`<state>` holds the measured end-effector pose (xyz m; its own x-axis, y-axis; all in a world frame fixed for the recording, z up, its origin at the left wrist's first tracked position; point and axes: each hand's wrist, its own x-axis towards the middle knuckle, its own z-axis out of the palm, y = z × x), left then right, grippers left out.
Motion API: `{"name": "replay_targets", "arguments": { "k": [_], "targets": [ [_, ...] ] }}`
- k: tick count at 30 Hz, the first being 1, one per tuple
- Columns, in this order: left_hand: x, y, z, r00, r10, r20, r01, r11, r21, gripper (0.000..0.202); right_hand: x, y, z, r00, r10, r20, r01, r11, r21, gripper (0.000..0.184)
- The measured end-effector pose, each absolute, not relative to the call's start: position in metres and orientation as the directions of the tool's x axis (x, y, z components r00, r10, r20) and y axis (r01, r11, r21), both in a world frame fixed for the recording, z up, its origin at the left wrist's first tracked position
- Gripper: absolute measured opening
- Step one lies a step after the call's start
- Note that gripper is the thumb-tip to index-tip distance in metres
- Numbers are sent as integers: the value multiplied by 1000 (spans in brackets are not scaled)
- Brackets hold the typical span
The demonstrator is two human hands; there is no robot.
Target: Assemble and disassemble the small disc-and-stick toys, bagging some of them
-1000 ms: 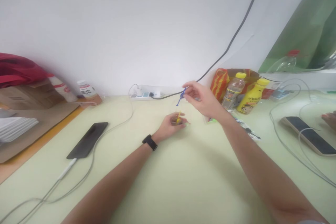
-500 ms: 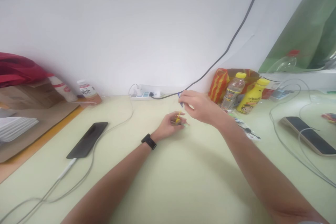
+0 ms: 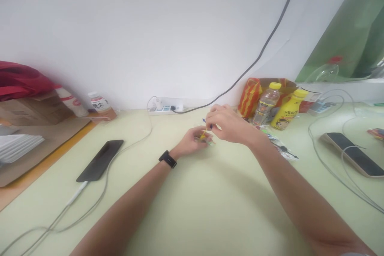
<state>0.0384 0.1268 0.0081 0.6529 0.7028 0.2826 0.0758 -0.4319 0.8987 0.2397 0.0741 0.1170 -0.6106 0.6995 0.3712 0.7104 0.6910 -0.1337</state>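
Note:
My left hand [image 3: 192,142] rests on the pale green table [image 3: 192,208], fingers curled round a small yellow strip [image 3: 204,135] and some other small bits I cannot make out. A black watch sits on that wrist. My right hand [image 3: 229,126] is just above and to the right of it, fingers pinched on a thin blue strip [image 3: 207,123] whose tip shows between the two hands. The hands nearly touch.
A black phone [image 3: 100,160] lies at the left on a white cable [image 3: 60,216]. A power strip [image 3: 165,107] sits against the wall. Yellow-capped bottles [image 3: 288,108] and an orange bag [image 3: 249,96] stand at the right. A second phone [image 3: 352,154] with cables lies far right.
My right hand has come down and leftward with the blue strip, from level with the power strip to just over my left hand. Another person's hand at the far right edge is gone.

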Motion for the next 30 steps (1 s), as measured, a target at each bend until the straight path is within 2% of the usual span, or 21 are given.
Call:
{"name": "replay_targets", "arguments": {
  "k": [5, 14, 19, 23, 26, 30],
  "targets": [
    [38, 128, 8, 666, 684, 296, 68, -452, 890, 34, 240, 74, 115, -644, 705, 297, 713, 694, -100, 29],
    [31, 127, 35, 693, 661, 289, 36, -432, 901, 44, 245, 77, 116, -659, 717, 229, 674, 698, -244, 35],
    [20, 135, 42, 636, 714, 294, 28, -402, 915, 47, 252, 76, 115, -550, 805, 223, 730, 593, -340, 22],
    [14, 146, 37, 555, 770, 316, 44, -406, 913, 36, 257, 81, 109, -546, 818, 182, 742, 572, -348, 15],
    [12, 150, 39, 494, 793, 358, 6, -415, 910, 33, 258, 87, 108, -550, 808, 212, 723, 588, -363, 14],
    [12, 148, 44, 421, 818, 391, -71, -400, 914, 36, 259, 89, 114, -513, 793, 328, 621, 607, -496, 15]
  ]
}}
